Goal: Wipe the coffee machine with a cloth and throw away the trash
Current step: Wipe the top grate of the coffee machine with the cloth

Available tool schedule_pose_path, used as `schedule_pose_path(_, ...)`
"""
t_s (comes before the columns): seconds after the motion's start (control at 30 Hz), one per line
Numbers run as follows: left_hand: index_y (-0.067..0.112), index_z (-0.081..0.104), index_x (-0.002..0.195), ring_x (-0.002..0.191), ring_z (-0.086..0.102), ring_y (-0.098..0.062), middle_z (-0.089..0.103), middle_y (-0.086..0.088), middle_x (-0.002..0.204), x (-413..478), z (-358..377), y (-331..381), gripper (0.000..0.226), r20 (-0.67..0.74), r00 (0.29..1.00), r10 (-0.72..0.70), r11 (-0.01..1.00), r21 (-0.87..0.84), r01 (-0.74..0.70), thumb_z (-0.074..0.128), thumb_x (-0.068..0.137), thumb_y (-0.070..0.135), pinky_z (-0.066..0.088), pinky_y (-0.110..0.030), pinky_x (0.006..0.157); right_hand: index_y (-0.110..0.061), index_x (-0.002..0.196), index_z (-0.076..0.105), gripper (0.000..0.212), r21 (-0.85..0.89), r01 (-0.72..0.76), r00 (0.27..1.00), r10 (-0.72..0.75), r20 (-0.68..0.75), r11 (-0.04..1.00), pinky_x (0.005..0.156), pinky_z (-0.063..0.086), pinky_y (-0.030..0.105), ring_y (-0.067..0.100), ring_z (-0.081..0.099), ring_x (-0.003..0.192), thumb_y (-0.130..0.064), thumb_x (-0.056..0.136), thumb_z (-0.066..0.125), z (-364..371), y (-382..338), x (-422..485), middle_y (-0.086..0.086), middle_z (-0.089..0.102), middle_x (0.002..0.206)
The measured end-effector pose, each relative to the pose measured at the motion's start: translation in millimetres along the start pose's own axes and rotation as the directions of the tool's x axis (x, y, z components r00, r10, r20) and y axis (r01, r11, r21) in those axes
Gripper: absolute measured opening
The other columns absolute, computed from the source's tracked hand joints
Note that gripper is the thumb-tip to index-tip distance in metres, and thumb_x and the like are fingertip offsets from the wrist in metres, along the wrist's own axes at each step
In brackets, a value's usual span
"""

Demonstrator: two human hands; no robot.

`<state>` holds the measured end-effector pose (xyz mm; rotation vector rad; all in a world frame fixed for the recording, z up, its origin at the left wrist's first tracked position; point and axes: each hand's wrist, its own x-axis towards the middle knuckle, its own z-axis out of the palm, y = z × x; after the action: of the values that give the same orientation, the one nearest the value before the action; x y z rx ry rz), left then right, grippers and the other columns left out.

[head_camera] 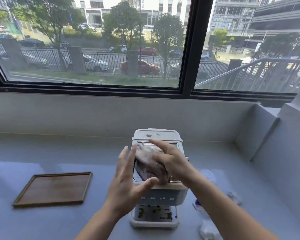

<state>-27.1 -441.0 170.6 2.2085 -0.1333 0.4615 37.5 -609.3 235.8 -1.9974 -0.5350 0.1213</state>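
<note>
A white, boxy machine (pixel 163 196) is placed near the middle of the pale desk (pixel 42 222). At its foot, closest to the viewer, a drip grid (pixel 154 216) is seen, speckled with dark bits. Crumpled white paper (pixel 208 229) is found on the desk to the near right of the machine. A small wrapper with a blue mark (pixel 197 204) lies just right of the machine's base, and another white scrap (pixel 235 196) lies further right. Four small oval marks are shown along the machine's front panel.

A grey-mauve cloth (pixel 151 168) is spread, rumpled, over the machine's top, and its near edge is hung a little over the front lip. The cloth is blurred.

The left hand (pixel 126 177) is held upright against the machine's left side. Its fingers are kept straight and slightly parted, nothing is grasped, and the thumb is reached across toward the front lip below the cloth. The right hand (pixel 170 156) is laid palm down on the cloth from the machine's right. Its fingers are stretched out and released rather than curled, and the forefinger is pointed toward the rear lid. Both forearms are bare.

On the rear lid, beyond the cloth, a few brown crumbs (pixel 149 135) are seen. A flat wooden tray (pixel 48 203) lies well to the machine's left. Behind the machine, past a white sill, a dark-framed window (pixel 186 49) is set, and through it a street with cars and trees is shown.
</note>
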Motion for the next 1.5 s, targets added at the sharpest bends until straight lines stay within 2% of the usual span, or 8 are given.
schedule_pose_path(0.1,0.065,0.020,0.140,0.148,0.004,-0.013,0.002,0.007,0.162,19.7,10.9,25.8,0.081,0.062,0.995,0.079,0.965,0.245,-0.092,0.040,0.066,0.092,0.026,-0.037,0.114,-0.018,0.117,0.068,0.033,-0.216,-0.042,0.889,-0.062,-0.455,0.976,0.099,0.041,0.020,0.006,0.059,0.113,-0.004,0.091,0.055,-21.0,16.0,-17.3,-0.007,0.068,0.119)
schedule_pose_path(0.23,0.050,0.042,0.135,0.146,0.010,-0.027,0.026,-0.005,0.155,43.6,31.3,47.8,0.060,0.182,0.981,0.066,0.816,0.556,-0.158,0.040,0.081,0.075,0.004,-0.044,0.119,-0.013,0.118,0.062,0.028,-0.403,-0.111,0.951,-0.022,-0.310,0.908,0.095,0.042,0.032,0.026,0.052,0.114,-0.014,0.095,0.046,-3.2,36.5,-22.8,0.006,0.064,0.117)
schedule_pose_path(0.47,0.037,0.061,0.101,0.116,0.045,-0.007,0.049,0.021,0.121,20.1,-16.9,5.8,0.028,0.029,0.998,0.055,0.957,0.282,-0.061,0.048,0.076,0.039,0.047,-0.033,0.088,-0.016,0.115,0.063,0.024,-0.663,-0.047,0.948,-0.176,-0.265,0.747,0.095,0.047,0.036,0.022,0.051,0.115,-0.026,0.099,0.047,5.8,50.2,-21.8,-0.002,0.062,0.126)
schedule_pose_path(0.77,0.028,0.066,0.111,0.121,0.042,-0.019,0.057,0.009,0.120,66.2,15.8,25.7,0.029,0.138,0.982,0.131,0.861,0.475,-0.182,0.053,0.085,0.034,0.026,-0.041,0.109,-0.016,0.148,0.036,0.058,-0.793,0.004,0.993,-0.097,-0.070,0.610,0.121,0.012,0.033,0.020,0.022,0.147,-0.047,0.100,0.030,6.5,52.4,-14.0,0.003,0.031,0.158)
schedule_pose_path(1.0,0.029,0.062,0.109,0.122,0.042,-0.017,0.051,0.015,0.125,-0.3,-4.9,9.8,0.025,0.112,0.941,0.319,0.895,0.291,-0.338,0.051,0.087,0.030,0.025,-0.035,0.112,-0.015,0.152,0.028,0.062,-0.782,-0.010,0.995,-0.072,-0.070,0.623,0.122,0.008,0.033,0.019,0.016,0.149,-0.049,0.100,0.023,6.5,56.6,-14.1,0.003,0.025,0.160)
schedule_pose_path(1.23,0.020,0.071,0.106,0.118,0.049,-0.017,0.058,0.004,0.124,79.0,6.8,4.9,0.025,-0.028,1.000,0.000,0.981,0.192,0.006,0.058,0.086,0.013,0.036,-0.034,0.103,-0.016,0.147,0.039,0.057,-0.760,-0.019,0.991,-0.086,-0.099,0.650,0.121,0.014,0.031,0.019,0.025,0.145,-0.046,0.100,0.030,4.2,53.0,-14.8,0.003,0.035,0.156)
schedule_pose_path(1.37,0.027,0.068,0.109,0.090,0.063,-0.008,0.062,-0.010,0.117,47.4,1.7,1.6,0.029,-0.107,0.974,-0.201,0.962,-0.211,0.175,0.057,0.089,0.009,0.048,-0.017,0.076,-0.017,0.147,0.039,0.055,-0.750,-0.023,0.991,-0.085,-0.105,0.660,0.121,0.014,0.031,0.017,0.025,0.146,-0.045,0.100,0.032,3.8,52.6,-15.5,0.001,0.035,0.156)
schedule_pose_path(1.5,0.034,0.063,0.120,0.111,0.060,-0.009,0.056,0.004,0.131,-36.5,17.5,5.5,0.032,-0.349,0.933,-0.085,0.964,-0.265,-0.011,0.055,0.090,0.023,0.048,-0.011,0.078,-0.015,0.145,0.044,0.051,-0.739,-0.013,0.989,-0.100,-0.109,0.674,0.121,0.016,0.031,0.018,0.028,0.144,-0.040,0.102,0.033,3.4,53.8,-14.2,0.002,0.039,0.154)
